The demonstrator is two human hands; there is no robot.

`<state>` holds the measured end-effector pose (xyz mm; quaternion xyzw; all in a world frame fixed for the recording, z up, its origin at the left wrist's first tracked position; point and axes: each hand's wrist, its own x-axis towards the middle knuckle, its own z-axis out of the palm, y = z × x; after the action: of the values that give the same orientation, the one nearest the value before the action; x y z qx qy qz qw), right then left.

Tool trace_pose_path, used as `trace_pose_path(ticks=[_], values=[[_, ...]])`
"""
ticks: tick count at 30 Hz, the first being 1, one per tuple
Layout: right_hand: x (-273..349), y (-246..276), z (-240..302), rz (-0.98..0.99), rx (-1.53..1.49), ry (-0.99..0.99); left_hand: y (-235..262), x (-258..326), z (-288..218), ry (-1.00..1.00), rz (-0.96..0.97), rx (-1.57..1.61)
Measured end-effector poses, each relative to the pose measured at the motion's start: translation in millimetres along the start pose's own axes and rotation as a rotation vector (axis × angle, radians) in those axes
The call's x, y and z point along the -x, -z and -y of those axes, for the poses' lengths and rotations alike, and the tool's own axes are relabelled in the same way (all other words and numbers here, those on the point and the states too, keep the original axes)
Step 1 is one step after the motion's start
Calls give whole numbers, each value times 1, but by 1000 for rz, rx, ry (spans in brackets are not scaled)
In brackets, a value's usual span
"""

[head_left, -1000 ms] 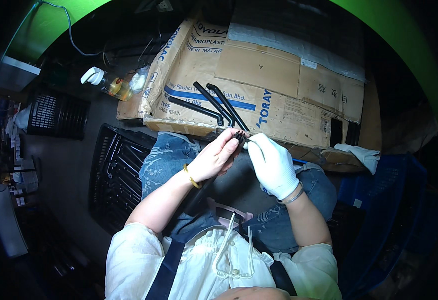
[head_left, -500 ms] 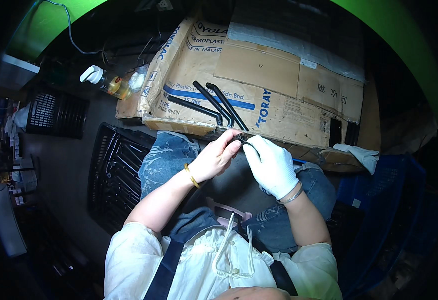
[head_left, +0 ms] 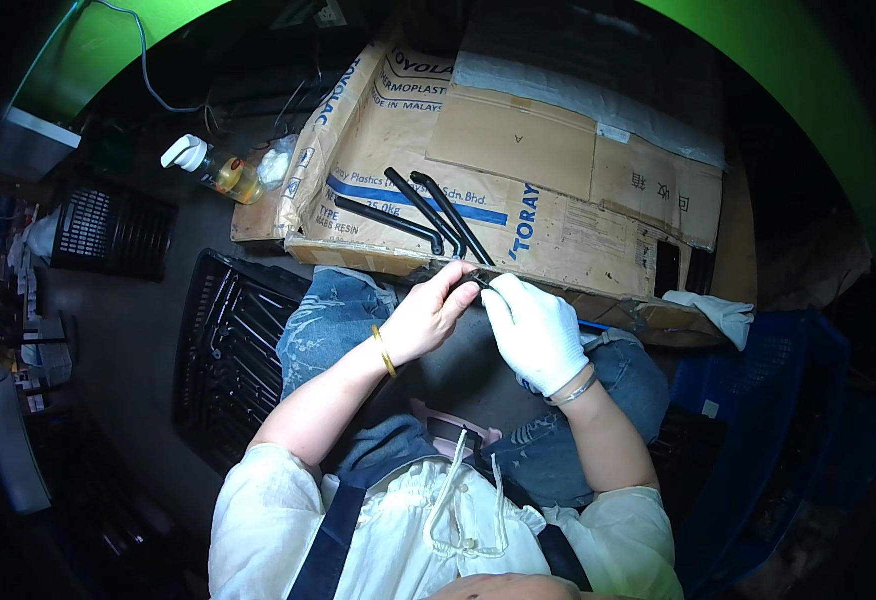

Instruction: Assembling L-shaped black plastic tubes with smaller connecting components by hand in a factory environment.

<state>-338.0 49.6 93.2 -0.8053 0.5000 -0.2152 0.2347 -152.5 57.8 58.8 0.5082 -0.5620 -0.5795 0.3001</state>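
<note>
Flattened cardboard box point(head_left: 558, 190) fills upper centre of the frame, resting across the person's knees. Three black angled rods point(head_left: 423, 215) lie on it, close together, left of centre. One spray bottle point(head_left: 208, 168) stands at upper left; one black slatted crate point(head_left: 233, 350) sits at left beside the knee; one white cloth point(head_left: 713, 312) lies at the box's right edge. Left hand point(head_left: 428, 318), bare with a gold bangle, and gloved right hand point(head_left: 533, 330) meet at frame centre, fingers pinched narrow on a small dark part point(head_left: 476, 281), possibly another rod; mostly hidden.
</note>
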Motion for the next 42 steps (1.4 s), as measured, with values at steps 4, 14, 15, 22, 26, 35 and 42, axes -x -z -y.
trace_pose_path(ticks=[4,14,15,22,26,35,42], values=[[-17,10,-36,-107,102,-233,0,8,-2,-36,37,152],[-22,-3,25,-288,-632,-132,-13,-4,-22,-263,-305,279],[-26,-5,26,-324,-686,-119,-14,-5,-24,-319,-319,303],[-35,27,14,99,-817,42,-5,2,-34,-292,11,814],[-29,25,19,37,-693,198,-2,3,-25,-414,-34,766],[-2,17,47,-206,-662,201,-2,0,-37,-723,-211,664],[1,34,60,-197,-614,224,-3,-3,-46,-812,-242,486]])
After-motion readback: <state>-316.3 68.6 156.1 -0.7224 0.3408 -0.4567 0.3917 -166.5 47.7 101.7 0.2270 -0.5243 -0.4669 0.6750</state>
